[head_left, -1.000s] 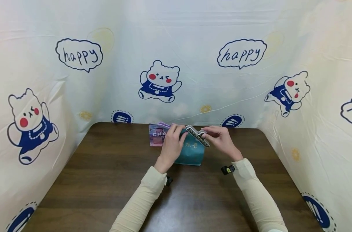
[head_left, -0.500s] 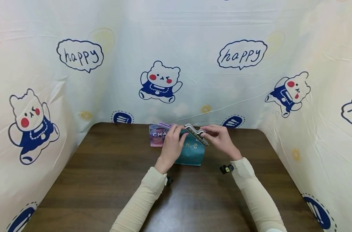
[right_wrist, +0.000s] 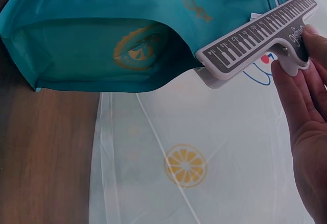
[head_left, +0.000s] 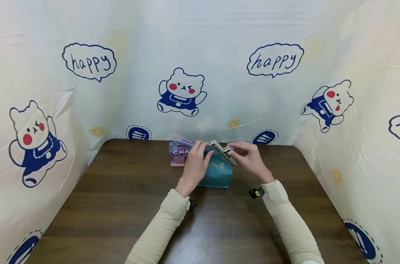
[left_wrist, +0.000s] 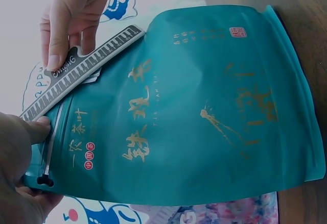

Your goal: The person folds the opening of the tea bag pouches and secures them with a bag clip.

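A teal tea bag (head_left: pixel 217 178) with gold characters stands upright on the table. The left hand (head_left: pixel 194 163) pinches its top corner between thumb and fingers, beside the zip strip visible in the left wrist view. In the right hand (head_left: pixel 250 159), thumb and fingers pinch the handles of a long clip (left_wrist: pixel 84 72) printed with piano keys and lettering. This clip (right_wrist: pixel 258 35) lies slantwise across the bag's top at the right corner, one bar on the front and the other behind. Part of the bag's top is hidden by the left hand.
Behind the bag to the left stands a pink and purple pouch (head_left: pixel 177 157) with a lilac strip (head_left: pixel 186 142) along its top. The brown wooden table (head_left: pixel 120 205) ends at a printed curtain (head_left: pixel 219 55) at the back and sides.
The clip has shifted slightly up and left over the bag's top corner, mostly before half a second ago. The left hand has stayed on the bag.
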`<state>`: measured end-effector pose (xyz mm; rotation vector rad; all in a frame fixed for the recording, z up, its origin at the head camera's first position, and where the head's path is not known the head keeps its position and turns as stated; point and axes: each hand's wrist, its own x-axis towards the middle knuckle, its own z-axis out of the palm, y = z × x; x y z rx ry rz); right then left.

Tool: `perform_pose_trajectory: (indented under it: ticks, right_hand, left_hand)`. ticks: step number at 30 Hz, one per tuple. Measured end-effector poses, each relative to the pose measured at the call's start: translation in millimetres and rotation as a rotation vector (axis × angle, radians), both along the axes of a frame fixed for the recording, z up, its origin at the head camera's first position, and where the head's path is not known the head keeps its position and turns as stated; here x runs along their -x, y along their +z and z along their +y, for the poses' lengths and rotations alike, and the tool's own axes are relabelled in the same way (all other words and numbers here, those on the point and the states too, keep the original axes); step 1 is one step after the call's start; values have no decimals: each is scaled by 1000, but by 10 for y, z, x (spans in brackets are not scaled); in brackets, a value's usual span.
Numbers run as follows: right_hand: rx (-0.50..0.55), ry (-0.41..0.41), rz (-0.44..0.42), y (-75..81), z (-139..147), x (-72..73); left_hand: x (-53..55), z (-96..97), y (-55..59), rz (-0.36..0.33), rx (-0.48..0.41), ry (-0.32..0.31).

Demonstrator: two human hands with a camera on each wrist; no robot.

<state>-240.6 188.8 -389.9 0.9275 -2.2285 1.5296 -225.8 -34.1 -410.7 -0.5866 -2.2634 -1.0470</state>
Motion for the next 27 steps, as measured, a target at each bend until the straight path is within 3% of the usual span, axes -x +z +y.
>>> perform_pose_trajectory:
  ticks: [4, 8, 13, 20, 27]
  right_hand:
    - [49, 19, -28, -7, 0, -2]
    - [59, 38, -4, -54, 4, 0]
    - [31, 29, 35, -195, 23, 118]
    - [-83, 37, 46, 106, -128, -62]
    - [-128, 46, 96, 116, -219, -95]
  left_hand:
    - [12, 1, 30, -1, -11, -1]
    - [3, -3, 17, -16, -15, -3]
    - [11, -24, -7, 9, -7, -13]
    - [15, -64, 29, 30, 19, -57]
    - [-7, -88, 63, 11, 19, -83]
